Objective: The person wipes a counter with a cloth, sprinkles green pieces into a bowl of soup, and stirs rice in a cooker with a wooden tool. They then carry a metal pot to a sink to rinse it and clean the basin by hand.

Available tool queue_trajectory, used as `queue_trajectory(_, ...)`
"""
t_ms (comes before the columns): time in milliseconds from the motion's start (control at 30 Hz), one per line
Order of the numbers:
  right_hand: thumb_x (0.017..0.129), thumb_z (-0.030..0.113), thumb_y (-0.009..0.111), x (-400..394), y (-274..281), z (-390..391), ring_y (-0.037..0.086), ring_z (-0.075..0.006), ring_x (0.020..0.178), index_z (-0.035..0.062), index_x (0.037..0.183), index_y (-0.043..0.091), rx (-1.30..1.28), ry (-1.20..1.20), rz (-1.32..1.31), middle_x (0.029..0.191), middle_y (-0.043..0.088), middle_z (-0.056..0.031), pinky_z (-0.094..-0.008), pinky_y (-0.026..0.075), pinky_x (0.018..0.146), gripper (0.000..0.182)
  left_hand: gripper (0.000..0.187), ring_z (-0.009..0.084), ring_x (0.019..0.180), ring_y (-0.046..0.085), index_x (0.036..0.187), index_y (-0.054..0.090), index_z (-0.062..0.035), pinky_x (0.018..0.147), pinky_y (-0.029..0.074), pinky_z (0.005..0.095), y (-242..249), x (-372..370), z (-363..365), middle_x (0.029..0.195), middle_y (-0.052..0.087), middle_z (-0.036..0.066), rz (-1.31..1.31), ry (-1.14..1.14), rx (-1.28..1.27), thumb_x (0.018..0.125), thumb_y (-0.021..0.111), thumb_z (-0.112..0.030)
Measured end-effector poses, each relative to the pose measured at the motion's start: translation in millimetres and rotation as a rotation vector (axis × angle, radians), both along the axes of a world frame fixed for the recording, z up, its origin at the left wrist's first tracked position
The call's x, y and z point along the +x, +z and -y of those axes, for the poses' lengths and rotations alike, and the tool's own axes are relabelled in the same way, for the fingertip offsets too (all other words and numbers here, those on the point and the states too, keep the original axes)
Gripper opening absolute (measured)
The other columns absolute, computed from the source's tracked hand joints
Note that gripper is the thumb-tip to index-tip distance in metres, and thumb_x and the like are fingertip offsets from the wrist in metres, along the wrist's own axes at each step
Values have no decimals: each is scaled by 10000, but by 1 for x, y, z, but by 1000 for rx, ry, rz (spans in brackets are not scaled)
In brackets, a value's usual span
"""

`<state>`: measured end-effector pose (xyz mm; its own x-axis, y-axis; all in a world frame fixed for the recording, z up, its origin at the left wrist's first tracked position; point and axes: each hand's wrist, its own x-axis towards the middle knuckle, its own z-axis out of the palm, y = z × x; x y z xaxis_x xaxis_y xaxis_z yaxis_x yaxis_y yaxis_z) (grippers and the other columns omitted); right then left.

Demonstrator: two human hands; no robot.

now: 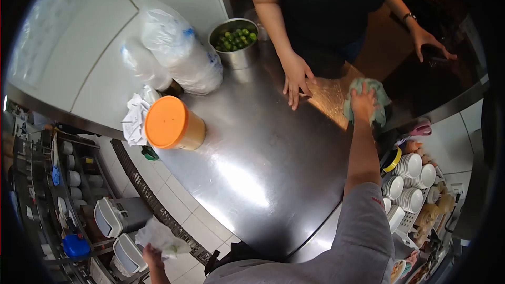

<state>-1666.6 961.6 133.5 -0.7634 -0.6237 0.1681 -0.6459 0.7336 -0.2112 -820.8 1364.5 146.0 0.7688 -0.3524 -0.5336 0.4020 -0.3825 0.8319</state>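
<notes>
My right hand (363,104) lies on a pale green cloth (383,100) at the right edge of the steel counter (263,142), fingers pressed on it. Low on the left, away from the counter, my left hand (152,256) is closed on a crumpled clear plastic bag (162,236). A tub with an orange lid (167,122) stands at the counter's left edge beside crumpled white paper (135,120). Behind it are plastic-wrapped stacks (181,47) and a metal pot (239,62) of green fruits.
Across the counter stands a person in black (321,10), one hand (298,76) over the steel, the other at the right. Stacked white bowls (409,165) sit at lower right. Shelving and lidded bins (129,218) are at lower left.
</notes>
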Motion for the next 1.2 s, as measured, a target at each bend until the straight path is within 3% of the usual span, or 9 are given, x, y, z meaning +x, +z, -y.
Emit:
queue_trajectory(133, 865, 439, 484, 51, -23, -24, 217, -329, 1384, 208, 1418, 365, -15, 293, -79, 1480, 282, -147, -579, 138, 1095, 611, 403, 149, 734, 450, 1186, 496, -96, 741, 432, 342, 26, -11, 102, 847, 453, -9, -133, -217, -71, 875, 572, -340)
queue_trajectory(300, 863, 392, 514, 264, 19, -176, 189, -318, 1396, 200, 1441, 323, 232, 802, 126, 1479, 271, -168, -583, 112, 1104, 638, 939, 265, 1108, 415, 1377, 305, 36, 1035, 352, 404, 70, -95, 239, 1164, 356, 127, -221, -520, -72, 770, 633, -601)
queue_trajectory(433, 786, 338, 644, 363, 35, -280, 282, -333, 1349, 177, 1393, 392, 85, 1331, 344, 1444, 330, -153, -573, 182, 1094, 677, 915, 251, 932, 525, 1288, 369, 60, 881, 469, 400, 74, -136, 308, 1000, 463, 109, -270, -657, -151, 764, 609, -652)
queue_trajectory(533, 784, 390, 626, 347, 31, -290, 305, -331, 1342, 185, 1387, 392, 101, 1382, 315, 1448, 325, -148, -561, 177, 1101, 678, 729, 228, 744, 568, 1058, 516, 12, 773, 504, 378, 86, -171, 337, 791, 493, 64, -292, -682, -188, 756, 634, -641)
queue_trajectory(600, 800, 401, 604, 311, 32, -278, 281, -336, 1353, 178, 1401, 373, 183, 1217, 211, 1439, 334, -167, -553, 171, 1103, 682, 500, 206, 579, 560, 813, 536, -69, 647, 512, 353, 85, -183, 358, 622, 472, 16, -329, -842, -136, 787, 654, -554)
queue_trajectory(700, 827, 416, 551, 233, 28, -223, 234, -326, 1376, 182, 1413, 376, 144, 658, 121, 1456, 305, -188, -544, 147, 1113, 654, 393, 216, 548, 569, 678, 502, -121, 602, 499, 336, 102, -204, 367, 565, 479, 9, -221, -802, -182, 825, 643, -456)
queue_trajectory(833, 861, 471, 484, 115, 1, -127, 174, -344, 1397, 206, 1434, 339, 90, 151, -50, 1515, 217, -143, -555, 136, 1109, 647, 245, 185, 524, 572, 747, 537, -87, 567, 505, 308, 99, -200, 360, 596, 523, 27, -174, -687, -297, 850, 631, -288)
queue_trajectory(1033, 857, 516, 481, 55, -9, 26, 228, -328, 1377, 278, 1408, 385, 14, -18, -22, 1495, 265, -144, -552, 145, 1095, 608, 363, 161, 777, 654, 1090, 581, -1, 609, 519, 289, 150, -158, 284, 956, 668, 81, -70, -664, -344, 864, 587, -284)
queue_trajectory(1200, 818, 473, 560, 246, -7, 51, 215, -311, 1384, 252, 1401, 393, 2, 727, 80, 1476, 298, -161, -553, 104, 1106, 645, 352, 142, 828, 636, 1142, 552, -11, 585, 480, 253, 181, -107, 218, 1072, 639, 72, -27, -488, -353, 886, 544, -252)
